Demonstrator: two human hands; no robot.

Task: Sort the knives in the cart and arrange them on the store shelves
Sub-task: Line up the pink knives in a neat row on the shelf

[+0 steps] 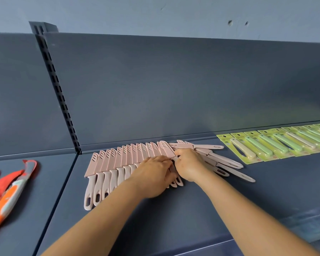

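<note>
Pink knives [107,163]: a row of sheathed knives lying flat on the dark shelf [192,209], overlapping side by side, sheath tips toward the back panel, looped handles toward the shelf front. The row runs from near the shelf joint on the left to the middle, where both hands cover its right end.

Loose pink knives [227,163]: a small untidy heap just right of the row, handles fanned out to the right, touching one another.

Top knife [167,148]: one pink sheathed knife at the right end of the row, lying over its neighbours, its sheath tip pointing back and left.

Left hand [153,174]: palm down on the handles at the row's right end, fingers bent over them and pressing.

Right hand [188,165]: touching the left hand, fingers curled round the top knife where sheath meets handle.

Green cards [266,145]: a row of carded knives with green and cream handles, overlapped along the back of the shelf on the right, well apart from the hands.

Orange tools [7,191]: orange, red and grey handled items on the neighbouring shelf section at left; their kind cannot be told.

Back panel [174,85]: dark, upright, with a slotted post [57,89] at the joint.
</note>
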